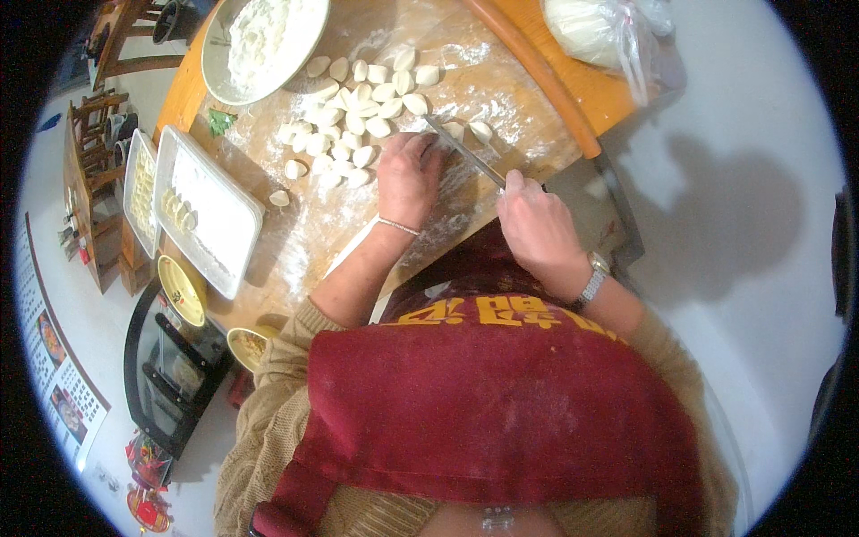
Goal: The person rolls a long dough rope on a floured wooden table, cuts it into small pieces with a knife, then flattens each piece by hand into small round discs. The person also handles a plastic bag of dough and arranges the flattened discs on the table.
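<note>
My right hand [537, 218] is closed around the handle of a knife [470, 153], whose narrow blade points up and left over the floured wooden board [463, 54]. Beside the blade, my left hand [408, 176] rests low over the board with curled fingers; whether it grips dough underneath cannot be seen. Cut dough pieces [356, 121] lie in a loose cluster beyond and left of my left hand. Two more pieces, one of them a pale dough piece [480, 132], lie just past the blade. A lone dough piece [279, 198] sits farther left.
A bowl of flour [265, 47] stands at the upper left, near a green leaf [220, 122]. Two white trays, the nearer a floured tray [231, 228], hold shaped pieces. A yellow bowl [182, 290] is lower left. A wooden rolling pin [537, 74] and a plastic bag [597, 33] lie upper right.
</note>
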`<state>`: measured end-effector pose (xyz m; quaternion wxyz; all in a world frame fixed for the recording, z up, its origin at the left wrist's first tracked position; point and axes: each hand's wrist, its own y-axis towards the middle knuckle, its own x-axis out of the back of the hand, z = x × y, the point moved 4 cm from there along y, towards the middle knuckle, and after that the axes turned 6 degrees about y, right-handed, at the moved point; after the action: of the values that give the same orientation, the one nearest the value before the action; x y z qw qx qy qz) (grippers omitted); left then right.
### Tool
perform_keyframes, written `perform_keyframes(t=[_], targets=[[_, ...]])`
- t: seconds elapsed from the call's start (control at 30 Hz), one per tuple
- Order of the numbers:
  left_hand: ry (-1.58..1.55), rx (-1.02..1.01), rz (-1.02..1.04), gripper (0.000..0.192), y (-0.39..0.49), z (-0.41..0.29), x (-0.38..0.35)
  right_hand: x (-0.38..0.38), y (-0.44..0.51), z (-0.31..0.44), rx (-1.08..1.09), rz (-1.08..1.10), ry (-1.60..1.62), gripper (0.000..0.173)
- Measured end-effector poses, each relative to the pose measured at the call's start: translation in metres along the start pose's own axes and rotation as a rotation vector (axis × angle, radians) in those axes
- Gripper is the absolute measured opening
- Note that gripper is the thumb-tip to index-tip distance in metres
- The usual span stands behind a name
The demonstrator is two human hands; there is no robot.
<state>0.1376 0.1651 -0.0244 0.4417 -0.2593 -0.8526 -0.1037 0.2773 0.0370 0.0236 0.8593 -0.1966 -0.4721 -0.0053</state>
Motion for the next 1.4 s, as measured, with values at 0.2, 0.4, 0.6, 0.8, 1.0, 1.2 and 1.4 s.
perform_keyframes(t=[0.2, 0.4, 0.6, 0.8, 1.0, 1.2, 1.4], targets=[[-0.007, -0.103, -0.072, 0.027, -0.026, 0.002, -0.003, 0.002, -0.005, -0.003, 0.126, -0.195, 0.002, 0.012], [-0.038, -0.277, -0.171, 0.034, -0.044, -0.004, -0.012, 0.004, -0.026, 0.003, 0.042, -0.127, 0.07, 0.015], [-0.028, -0.337, -0.187, 0.036, -0.042, -0.006, -0.011, -0.005, -0.022, 0.009, 0.021, -0.07, 0.039, 0.013], [-0.019, -0.293, -0.133, 0.034, -0.042, 0.001, -0.008, -0.016, -0.012, 0.002, -0.04, -0.007, -0.009, 0.013], [-0.059, 0.018, -0.108, 0.015, -0.03, 0.024, 0.005, -0.004, -0.014, -0.001, 0.031, -0.18, 0.133, 0.015], [-0.075, 0.079, -0.065, 0.015, -0.026, 0.026, 0.009, -0.003, -0.025, 0.015, 0.055, -0.114, 0.067, 0.014], [-0.051, 0.065, -0.086, 0.015, -0.026, 0.025, 0.009, -0.01, -0.009, 0.018, 0.072, -0.017, -0.001, 0.011]])
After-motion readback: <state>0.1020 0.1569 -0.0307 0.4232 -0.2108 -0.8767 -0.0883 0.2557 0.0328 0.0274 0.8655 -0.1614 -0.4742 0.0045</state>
